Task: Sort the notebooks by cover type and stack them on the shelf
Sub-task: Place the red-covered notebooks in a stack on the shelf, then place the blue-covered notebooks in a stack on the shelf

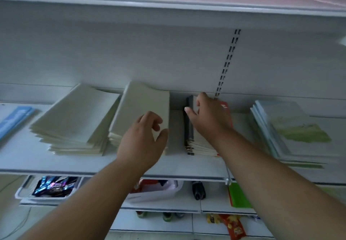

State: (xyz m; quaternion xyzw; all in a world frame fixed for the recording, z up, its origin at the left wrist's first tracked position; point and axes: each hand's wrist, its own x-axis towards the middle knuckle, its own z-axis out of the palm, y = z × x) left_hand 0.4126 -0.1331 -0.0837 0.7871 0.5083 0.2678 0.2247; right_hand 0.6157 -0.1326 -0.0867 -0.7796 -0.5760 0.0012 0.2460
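On the white shelf [56,163] lie two stacks of plain beige notebooks: a fanned one [74,119] on the left and a second one [142,106] beside it. My left hand [144,142] hovers over the second stack's near right corner, fingers loosely curled, holding nothing. To the right stands a row of upright notebooks [198,144] with a dark one [189,123] at its left end and a red one [225,108] at its right. My right hand [207,118] reaches over this row, fingers across the tops, thumb by the dark cover.
A stack of notebooks with pale green picture covers [292,129] lies at the right. A blue booklet [13,119] sits at the far left. Bins and packets [54,185] fill the lower shelves. An upper shelf [168,1] hangs overhead.
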